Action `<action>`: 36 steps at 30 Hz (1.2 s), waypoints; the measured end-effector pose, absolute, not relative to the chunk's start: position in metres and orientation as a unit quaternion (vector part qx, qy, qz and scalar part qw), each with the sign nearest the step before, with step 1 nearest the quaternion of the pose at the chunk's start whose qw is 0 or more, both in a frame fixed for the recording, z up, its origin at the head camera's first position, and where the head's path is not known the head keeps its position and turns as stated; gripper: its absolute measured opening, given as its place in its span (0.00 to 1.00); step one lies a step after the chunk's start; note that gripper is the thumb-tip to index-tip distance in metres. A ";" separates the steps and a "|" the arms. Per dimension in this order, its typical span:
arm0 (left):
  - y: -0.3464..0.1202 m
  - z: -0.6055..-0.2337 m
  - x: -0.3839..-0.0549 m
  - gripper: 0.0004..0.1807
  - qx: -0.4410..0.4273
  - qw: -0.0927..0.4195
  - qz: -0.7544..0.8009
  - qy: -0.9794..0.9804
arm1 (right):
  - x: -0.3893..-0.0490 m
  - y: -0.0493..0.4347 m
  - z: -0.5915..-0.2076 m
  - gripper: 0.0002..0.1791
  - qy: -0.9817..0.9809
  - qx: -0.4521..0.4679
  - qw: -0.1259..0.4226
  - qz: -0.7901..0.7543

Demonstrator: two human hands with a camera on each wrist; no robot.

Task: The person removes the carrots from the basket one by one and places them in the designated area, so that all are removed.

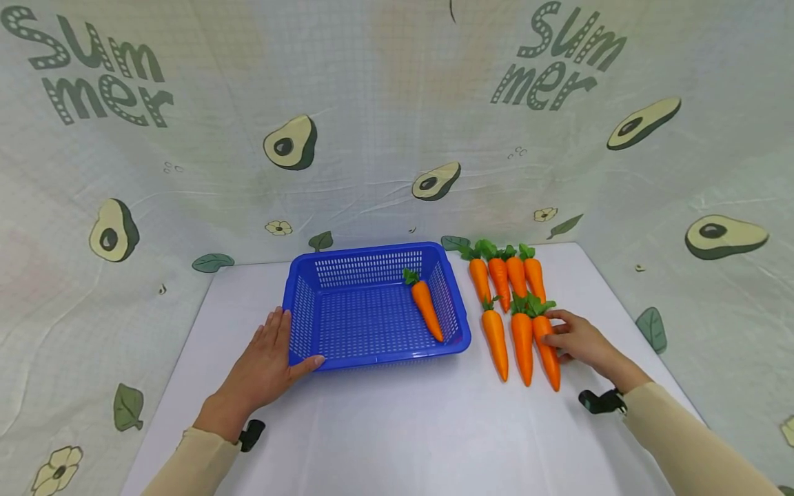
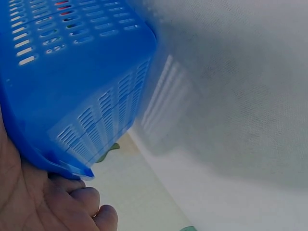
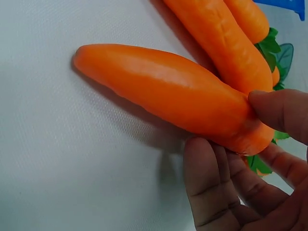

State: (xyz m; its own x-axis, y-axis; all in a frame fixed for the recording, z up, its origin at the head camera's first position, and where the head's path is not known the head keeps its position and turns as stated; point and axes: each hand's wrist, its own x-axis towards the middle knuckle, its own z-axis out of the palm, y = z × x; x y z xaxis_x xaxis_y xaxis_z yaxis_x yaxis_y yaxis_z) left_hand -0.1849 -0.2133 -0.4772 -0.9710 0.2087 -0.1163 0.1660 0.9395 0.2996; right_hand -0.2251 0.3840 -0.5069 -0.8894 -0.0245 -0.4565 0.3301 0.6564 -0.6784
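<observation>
A blue plastic basket (image 1: pixel 378 359) with slotted sides stands on the table, one carrot (image 1: pixel 426 310) lying inside at its right. My left hand (image 1: pixel 263 358) rests against the basket's front left corner, fingers straight along the outside and thumb at the front rim; in the left wrist view the palm meets the rim of the basket (image 2: pixel 72 86). Beside the basket, my right hand (image 1: pixel 579 341) pinches the rightmost front carrot (image 1: pixel 547 355) near its leafy end. The right wrist view shows thumb and fingers on either side of that carrot (image 3: pixel 159 82), which lies on the table.
Two more carrots, a middle one (image 1: pixel 523 348) and a left one (image 1: pixel 495 344), lie in the front row. Behind them is a row of several carrots (image 1: pixel 498 274). A patterned cloth (image 1: pixel 372 89) hangs around the white table (image 1: pixel 397 427).
</observation>
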 end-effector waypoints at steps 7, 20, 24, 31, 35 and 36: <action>-0.215 -0.478 -0.184 0.70 0.093 0.073 0.153 0.981 | -0.224 0.382 -0.506 0.41 0.895 0.072 0.201 -0.391; -0.218 -0.480 -0.183 0.70 0.095 0.068 0.147 0.982 | -0.218 0.382 -0.500 0.38 0.923 0.068 0.164 -0.342; -0.218 -0.480 -0.182 0.69 0.096 0.066 0.146 0.982 | -0.218 0.383 -0.496 0.35 0.929 0.077 0.147 -0.332; -0.217 -0.479 -0.183 0.69 0.100 0.064 0.146 0.982 | -0.225 0.381 -0.477 0.32 0.945 0.072 0.113 -0.300; -0.215 -0.479 -0.184 0.70 0.103 0.060 0.143 0.982 | -0.240 0.357 -0.450 0.30 0.951 0.059 0.085 -0.292; -0.215 -0.479 -0.184 0.70 0.103 0.060 0.141 0.983 | -0.244 0.348 -0.442 0.29 0.952 0.048 0.080 -0.290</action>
State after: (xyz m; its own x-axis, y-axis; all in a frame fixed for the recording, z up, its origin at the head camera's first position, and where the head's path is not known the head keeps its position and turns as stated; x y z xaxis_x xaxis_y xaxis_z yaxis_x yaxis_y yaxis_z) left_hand -0.1840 -0.2152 -0.4792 -0.9717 0.2190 -0.0882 0.1853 0.9388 0.2904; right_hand -0.2442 0.3484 -0.4423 -0.9825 0.0454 -0.1808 0.1385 0.8270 -0.5449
